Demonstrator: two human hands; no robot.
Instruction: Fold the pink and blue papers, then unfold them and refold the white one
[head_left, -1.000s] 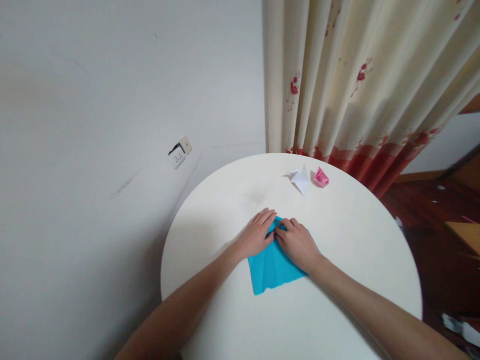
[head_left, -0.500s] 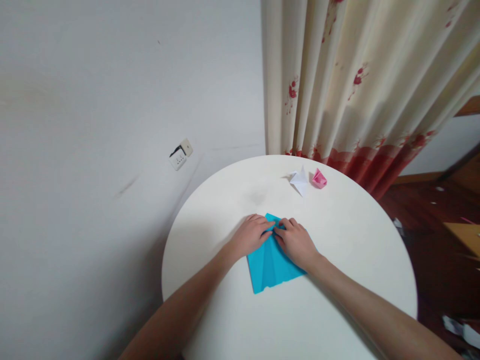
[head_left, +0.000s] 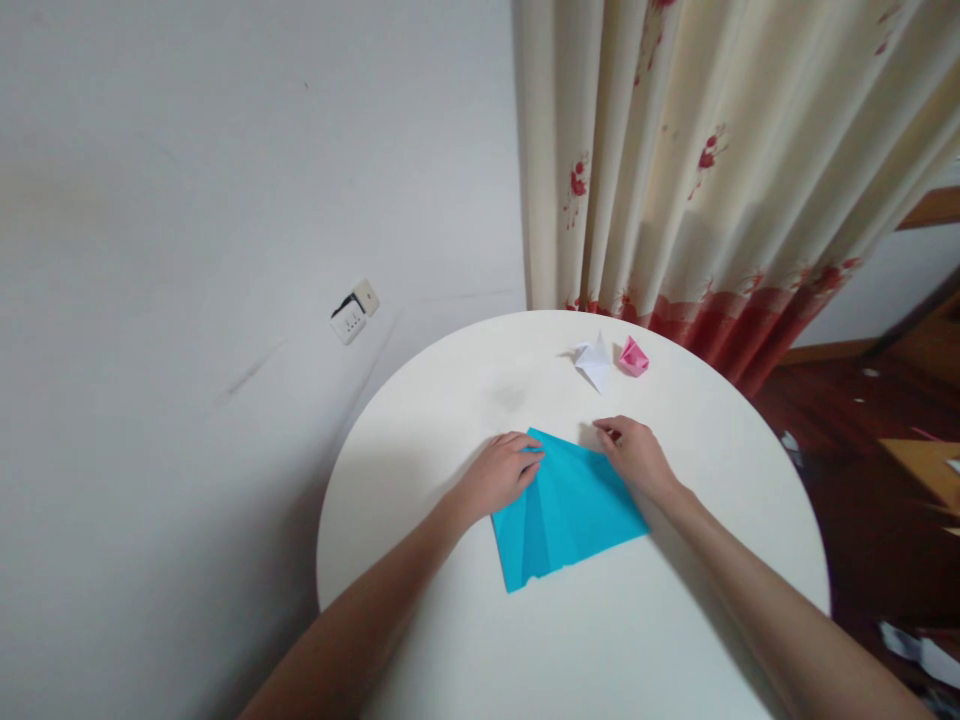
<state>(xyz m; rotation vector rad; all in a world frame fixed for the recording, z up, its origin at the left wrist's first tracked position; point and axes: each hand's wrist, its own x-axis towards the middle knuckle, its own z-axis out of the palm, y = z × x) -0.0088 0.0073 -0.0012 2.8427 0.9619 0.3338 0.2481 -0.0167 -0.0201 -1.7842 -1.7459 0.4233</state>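
A sheet of blue paper [head_left: 577, 510] with crease lines lies on the round white table [head_left: 465, 650]. Its lower edge is slightly uneven. My left hand [head_left: 502, 475] rests flat on the upper left part of the paper, fingers stretched toward the top corner. At the upper right edge is my right hand [head_left: 637, 455], fingers curled and fingertips close together just beyond the paper's border; nothing shows between them. It covers the upper right part of the sheet.
Toward the back of the table stand a white folded paper bird [head_left: 593, 362] and a pink folded paper piece [head_left: 634, 358]. A wall with a socket [head_left: 349, 322] is on the left. Behind the table hangs a long curtain [head_left: 675, 180].
My right hand has moved right along the paper's top edge, away from my left hand, uncovering the middle of the sheet. My left hand has stayed in place.
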